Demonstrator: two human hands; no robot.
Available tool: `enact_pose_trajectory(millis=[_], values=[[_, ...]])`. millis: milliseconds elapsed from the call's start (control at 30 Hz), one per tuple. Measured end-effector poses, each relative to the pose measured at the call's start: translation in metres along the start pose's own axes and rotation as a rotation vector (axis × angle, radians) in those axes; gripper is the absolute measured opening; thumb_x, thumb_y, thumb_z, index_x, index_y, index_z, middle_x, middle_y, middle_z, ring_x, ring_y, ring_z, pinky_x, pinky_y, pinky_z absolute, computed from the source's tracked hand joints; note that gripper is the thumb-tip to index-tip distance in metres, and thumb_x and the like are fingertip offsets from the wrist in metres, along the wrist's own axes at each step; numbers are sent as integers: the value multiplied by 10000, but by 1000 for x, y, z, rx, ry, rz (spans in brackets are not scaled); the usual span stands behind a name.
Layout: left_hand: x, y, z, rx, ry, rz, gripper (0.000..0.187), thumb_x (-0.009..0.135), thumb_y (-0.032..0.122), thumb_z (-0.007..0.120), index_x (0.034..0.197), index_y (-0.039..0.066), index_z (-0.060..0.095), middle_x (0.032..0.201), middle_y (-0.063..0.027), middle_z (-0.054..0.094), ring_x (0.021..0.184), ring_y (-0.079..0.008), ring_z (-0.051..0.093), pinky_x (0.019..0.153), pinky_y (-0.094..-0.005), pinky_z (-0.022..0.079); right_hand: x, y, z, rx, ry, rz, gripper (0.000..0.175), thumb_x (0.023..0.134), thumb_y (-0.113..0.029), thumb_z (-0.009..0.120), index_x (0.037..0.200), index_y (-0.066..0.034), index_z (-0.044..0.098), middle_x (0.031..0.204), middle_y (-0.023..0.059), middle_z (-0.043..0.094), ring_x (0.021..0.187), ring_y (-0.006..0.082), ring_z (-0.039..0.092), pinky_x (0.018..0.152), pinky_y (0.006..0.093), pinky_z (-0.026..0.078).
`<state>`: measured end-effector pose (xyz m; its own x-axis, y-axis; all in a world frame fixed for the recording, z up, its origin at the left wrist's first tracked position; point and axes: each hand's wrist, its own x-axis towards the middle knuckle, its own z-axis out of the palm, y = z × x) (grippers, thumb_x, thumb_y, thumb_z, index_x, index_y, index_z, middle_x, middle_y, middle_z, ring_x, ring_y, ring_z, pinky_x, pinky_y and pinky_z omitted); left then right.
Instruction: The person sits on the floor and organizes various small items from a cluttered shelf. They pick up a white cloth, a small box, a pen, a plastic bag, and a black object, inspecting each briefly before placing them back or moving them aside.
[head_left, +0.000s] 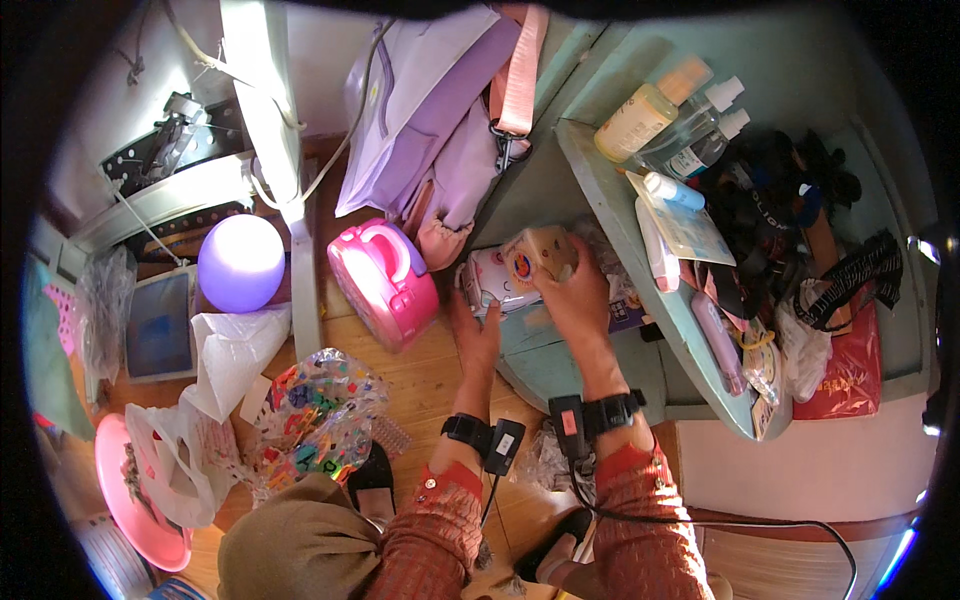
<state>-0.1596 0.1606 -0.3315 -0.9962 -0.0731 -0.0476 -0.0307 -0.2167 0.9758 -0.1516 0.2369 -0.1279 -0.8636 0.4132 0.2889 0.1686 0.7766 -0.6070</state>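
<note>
My right hand (577, 300) grips a small tan box (538, 256) with a round emblem, its thumb on the near face and fingers along the right side. Left of that box, and partly behind it, is a white and pink case (495, 283) with a cartoon face. My left hand (478, 330) holds this case at its lower left, fingers along the side and thumb in front. Both things are over a low green shelf board (536, 337) of the corner unit. The case's far side is hidden.
A pink handled case (382, 285) and a lilac bag (420, 112) stand to the left. Bottles (637, 120) and small items crowd the upper shelf (611, 202) on the right. A purple balloon (241, 262), printed clear plastic (322, 412) and a pink basin (109, 480) lie further left.
</note>
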Motion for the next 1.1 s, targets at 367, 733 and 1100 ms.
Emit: enact_pose_trajectory(millis=[367, 733, 1100], values=[[-5, 14, 7, 207, -133, -132, 928, 799, 219, 685, 1510, -50, 152, 1537, -371, 73, 1450, -484, 65, 1185, -486, 76, 19, 7, 34, -102, -11, 34, 650, 719, -279, 761, 1255, -11, 509, 1111, 259, 643, 1047, 415, 627, 903, 436, 499], [0, 23, 1, 244, -203, -127, 1000, 770, 229, 696, 1531, -10, 92, 1532, -391, 36, 1449, -506, 21, 1181, -511, 53, 18, 21, 37, -65, 43, -57, 584, 799, -320, 710, 1230, 28, 524, 1130, 273, 622, 1048, 438, 601, 931, 445, 468], [-3, 7, 4, 233, -165, -74, 1006, 736, 190, 664, 1535, 3, 82, 1538, -385, 17, 1452, -501, 9, 1182, -508, 50, 18, 60, 61, 14, 13, 231, 316, 908, -168, 568, 1147, 29, 626, 1090, 250, 661, 993, 376, 635, 868, 396, 473]])
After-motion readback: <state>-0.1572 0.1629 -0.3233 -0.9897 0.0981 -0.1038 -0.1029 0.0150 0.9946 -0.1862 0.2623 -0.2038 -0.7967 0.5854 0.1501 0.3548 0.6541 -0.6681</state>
